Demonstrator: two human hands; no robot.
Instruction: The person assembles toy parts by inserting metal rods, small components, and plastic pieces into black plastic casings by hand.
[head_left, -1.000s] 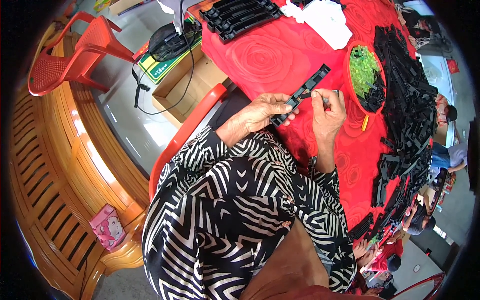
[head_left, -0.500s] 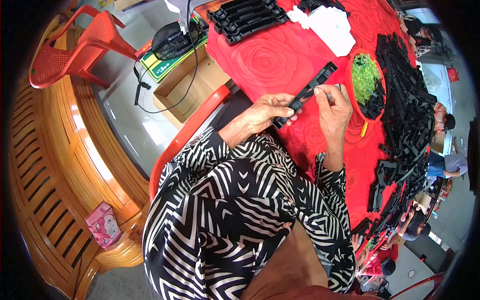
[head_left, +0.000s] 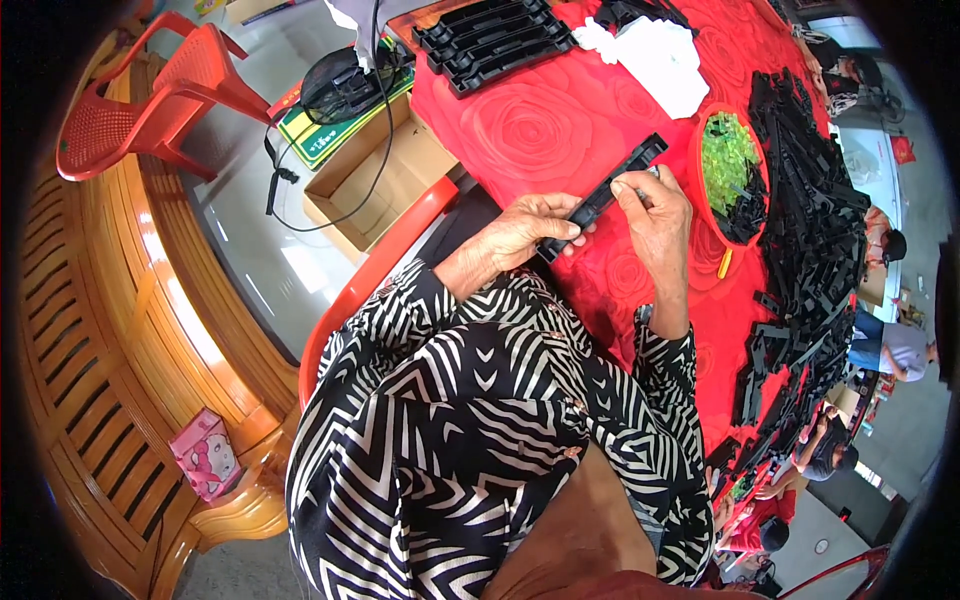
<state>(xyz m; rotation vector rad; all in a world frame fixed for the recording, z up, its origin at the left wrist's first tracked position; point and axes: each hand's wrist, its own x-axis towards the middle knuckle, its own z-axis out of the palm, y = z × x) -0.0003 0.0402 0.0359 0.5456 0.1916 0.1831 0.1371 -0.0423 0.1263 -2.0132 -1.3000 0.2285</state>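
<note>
A long black plastic part [head_left: 600, 198] slants between my hands above the red rose-patterned tablecloth [head_left: 520, 135]. My left hand [head_left: 532, 228] grips its lower end, with the thumb across the top. My right hand [head_left: 652, 208] is closed with thumb and fingertips pressed on the part toward its upper end; whether something small sits in that pinch is hidden. Just right of my right hand stands a red-rimmed basket [head_left: 700, 190] holding small translucent green pieces [head_left: 730, 150] and some black ones.
A heap of black plastic parts [head_left: 815, 220] spreads along the table's right side. Similar long parts [head_left: 490, 45] lie in a row at the far left, beside a white bag [head_left: 660, 65]. An open carton [head_left: 375, 180] and a red chair [head_left: 190, 90] stand left. Other people work at right.
The black part has tipped slightly down at its upper end, and its lower end has shifted a little left. My right hand has moved slightly left along with it, fingers still pressed on it.
</note>
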